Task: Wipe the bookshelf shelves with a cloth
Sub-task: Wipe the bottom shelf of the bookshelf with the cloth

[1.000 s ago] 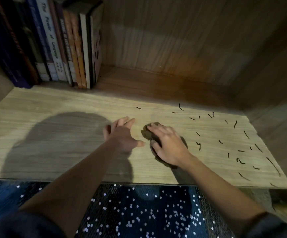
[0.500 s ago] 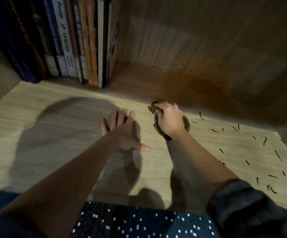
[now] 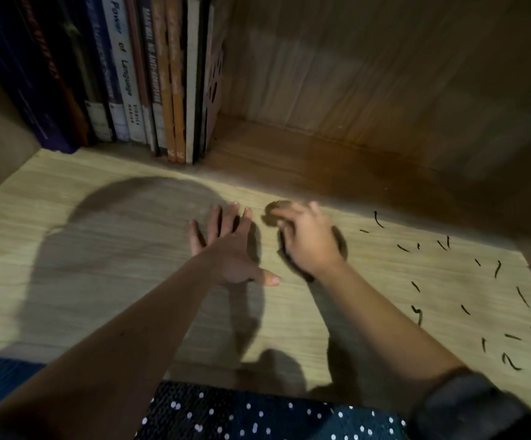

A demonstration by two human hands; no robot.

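Slid farther back, the dark bunched cloth [image 3: 272, 218] is gripped by right fingers [image 3: 290, 215].

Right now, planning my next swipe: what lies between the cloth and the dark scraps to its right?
Only bare shelf: the head view shows nothing between cloth and dark scraps.

The right hand [image 3: 308, 244] gripped a bunched cloth [image 3: 272, 215] on the shelf [image 3: 369, 296]; the left hand [image 3: 229, 252] spread open at its nine o'clock.
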